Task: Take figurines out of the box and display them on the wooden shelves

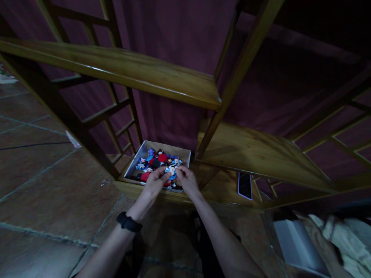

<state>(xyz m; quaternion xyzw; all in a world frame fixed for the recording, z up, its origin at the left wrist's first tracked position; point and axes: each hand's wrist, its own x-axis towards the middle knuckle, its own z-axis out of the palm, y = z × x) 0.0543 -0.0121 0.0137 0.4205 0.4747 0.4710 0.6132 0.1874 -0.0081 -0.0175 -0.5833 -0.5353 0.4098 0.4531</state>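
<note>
Above the front part of a shallow open box (135, 164), my left hand (156, 180) and my right hand (188, 179) pinch a small blue and white figure (172, 170) between them. The fingers of both are closed on its sides. Inside the box lies a jumble of several small figures, among them a red one (162, 158), a purple-blue one (151, 152) and a blue and white one (141, 164). Their exact kind is too small to make out. My hands hide part of the box's front side.
The box stands on the low board of a wooden shelf frame (174, 83). A phone (245, 185) lies on that board to the right. A crossing shelf board (130, 69) hangs above the box. At lower right, another person's arm (321, 239) is beside a white box (298, 245).
</note>
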